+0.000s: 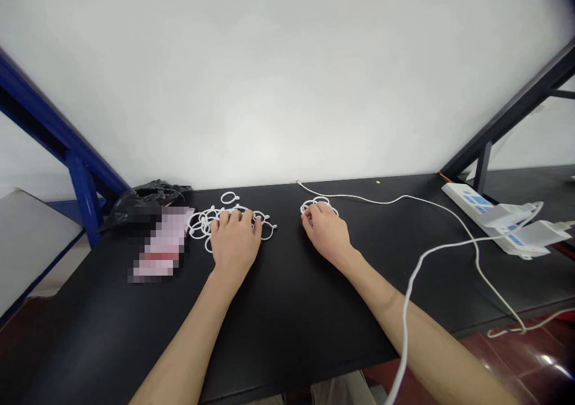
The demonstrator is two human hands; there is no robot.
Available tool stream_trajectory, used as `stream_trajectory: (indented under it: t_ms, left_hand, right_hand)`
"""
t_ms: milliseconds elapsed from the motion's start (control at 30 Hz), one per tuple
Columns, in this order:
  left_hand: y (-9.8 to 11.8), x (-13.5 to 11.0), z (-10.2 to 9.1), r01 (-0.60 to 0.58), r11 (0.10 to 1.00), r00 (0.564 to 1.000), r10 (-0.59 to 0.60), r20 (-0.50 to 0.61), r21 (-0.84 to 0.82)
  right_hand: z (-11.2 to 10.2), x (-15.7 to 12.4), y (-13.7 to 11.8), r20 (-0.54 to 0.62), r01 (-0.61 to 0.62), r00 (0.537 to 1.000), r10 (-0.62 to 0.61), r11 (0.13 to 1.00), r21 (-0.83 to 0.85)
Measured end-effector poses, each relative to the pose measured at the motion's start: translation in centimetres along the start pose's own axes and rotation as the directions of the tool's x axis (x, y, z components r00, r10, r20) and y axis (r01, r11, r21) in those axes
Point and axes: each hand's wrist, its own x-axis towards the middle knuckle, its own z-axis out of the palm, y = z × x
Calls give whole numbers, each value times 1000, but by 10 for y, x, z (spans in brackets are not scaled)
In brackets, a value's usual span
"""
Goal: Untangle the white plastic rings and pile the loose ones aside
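My left hand [235,237] rests palm down on a loose pile of white rings [197,224], each with a small knob on its rim. Its fingers are slightly apart, with the thumb out to the right, and rings stick out around them. One white ring [229,198] lies by itself behind the pile. To the right, my right hand [327,230] is curled over a smaller cluster of white rings [321,201], its fingers closed at their edge. The hand hides part of this cluster.
A black plastic bag [148,200] and a blurred pink packet [164,243] lie left on the black table [278,321]. At right is a white power strip [494,219] with plugs. A white cable [406,309] crosses over my right forearm. A white wall [287,81] stands behind.
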Motion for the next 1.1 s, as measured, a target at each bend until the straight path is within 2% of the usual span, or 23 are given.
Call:
stream_trajectory:
  t_ms: [100, 167, 333, 433, 600, 733, 933, 1100]
  left_hand:
    - [2, 2, -1, 10, 1000, 1000, -11, -27, -28]
    - [4, 3, -3, -25, 995, 999, 21, -46, -97]
    - [9, 3, -5, -253, 908, 967, 236, -90, -334]
    - [10, 0, -2, -309, 867, 948, 311, -59, -390]
    - [11, 0, 1, -301, 847, 946, 324, -23, -438]
    - [12, 0, -1, -273, 849, 953, 303, -6, -453]
    - [13, -1, 2, -248, 851, 963, 270, -18, -462]
    - [13, -1, 3, -304, 825, 932, 361, 30, -475]
  right_hand:
    - [-3, 0, -3, -26, 23, 999, -22, 999, 22]
    - [-5, 0, -6, -16, 45, 999, -45, 998, 45]
    - [-11, -3, -11, 32, 101, 994, -104, 992, 76]
    - [-14, -4, -12, 38, 127, 991, -131, 987, 94]
    - [-16, -5, -13, 79, 141, 985, -154, 979, 149]
    - [-14, -4, -12, 46, 169, 982, -182, 965, 202]
    - [-16, -7, -13, -16, 256, 966, -258, 948, 189]
    - [-17, -9, -14, -78, 316, 949, -306, 921, 229]
